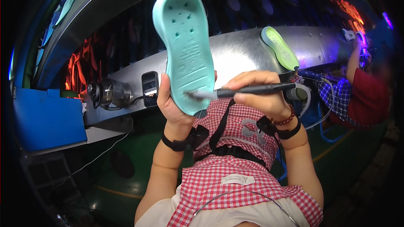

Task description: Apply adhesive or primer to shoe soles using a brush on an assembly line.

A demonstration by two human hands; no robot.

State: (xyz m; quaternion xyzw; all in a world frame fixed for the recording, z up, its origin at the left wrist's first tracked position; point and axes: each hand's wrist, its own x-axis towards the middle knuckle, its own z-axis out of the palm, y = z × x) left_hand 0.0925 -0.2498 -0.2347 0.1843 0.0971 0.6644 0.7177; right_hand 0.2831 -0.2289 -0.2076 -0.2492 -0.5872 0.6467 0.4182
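Observation:
A turquoise shoe sole stands tilted up before me, its recessed inner face toward me. My left hand grips it near its lower end, the thumb along the left rim. Between the fingers and thumb of my right hand is a brush with a dark handle and a pale ferrule. Its bristles meet the lower part of the sole's inner face and look blurred. A small dark patch shows at the sole's bottom edge.
A yellow-green sole lies on the metal ledge. Left of me are a phone, a glass jug and a blue box. Behind runs a dark conveyor with soles. A co-worker is at the right.

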